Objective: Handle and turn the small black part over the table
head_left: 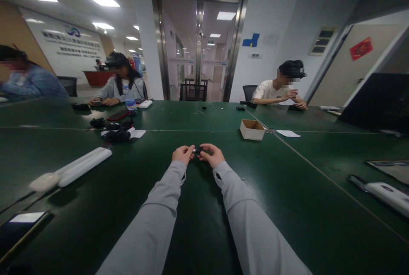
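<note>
Over the green table (204, 190), my left hand (182, 154) and my right hand (213, 155) face each other at mid-view. Between their fingertips is a small dark object (198, 150) with a bright, silvery part at its left end; it is too small to name. The thumb and fingers of my left hand are closed at the silvery end. My right hand pinches the black end. Fingertips cover parts of the object on both sides.
An open white box (252, 131) stands ahead on the right, near a paper sheet (288, 133). To the left lie a white power strip (85, 166), a phone (22, 232) and black gear (119, 132). A water bottle (129, 99) is farther back. Several people sit around the table.
</note>
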A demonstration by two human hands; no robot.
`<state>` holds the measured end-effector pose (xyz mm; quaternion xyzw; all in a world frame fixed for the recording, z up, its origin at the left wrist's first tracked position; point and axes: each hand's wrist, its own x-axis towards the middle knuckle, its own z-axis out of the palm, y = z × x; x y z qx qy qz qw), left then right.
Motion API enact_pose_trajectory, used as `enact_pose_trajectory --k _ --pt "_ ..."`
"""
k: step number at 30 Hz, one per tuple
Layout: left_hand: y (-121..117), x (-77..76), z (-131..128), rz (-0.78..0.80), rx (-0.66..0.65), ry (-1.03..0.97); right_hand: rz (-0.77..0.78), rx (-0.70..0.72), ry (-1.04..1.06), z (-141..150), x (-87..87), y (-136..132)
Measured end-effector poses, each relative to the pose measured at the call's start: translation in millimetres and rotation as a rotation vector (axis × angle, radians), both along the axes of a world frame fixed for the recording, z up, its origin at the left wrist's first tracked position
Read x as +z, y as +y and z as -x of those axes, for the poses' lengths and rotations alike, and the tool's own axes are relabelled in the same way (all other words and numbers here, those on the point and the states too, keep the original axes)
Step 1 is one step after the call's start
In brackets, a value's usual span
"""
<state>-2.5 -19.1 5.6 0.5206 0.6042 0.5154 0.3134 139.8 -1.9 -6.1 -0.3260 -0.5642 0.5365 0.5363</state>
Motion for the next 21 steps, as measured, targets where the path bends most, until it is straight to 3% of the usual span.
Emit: enact_pose_trajectory --k 11,21 --pt "1 -0.1 2 0.025 0.022 0.069 0.005 0.028 0.011 0 2.9 -3" --pt "-6 11.2 1 0.066 0.019 0.176 0.022 0.046 0.040 -1 4.2 -4"
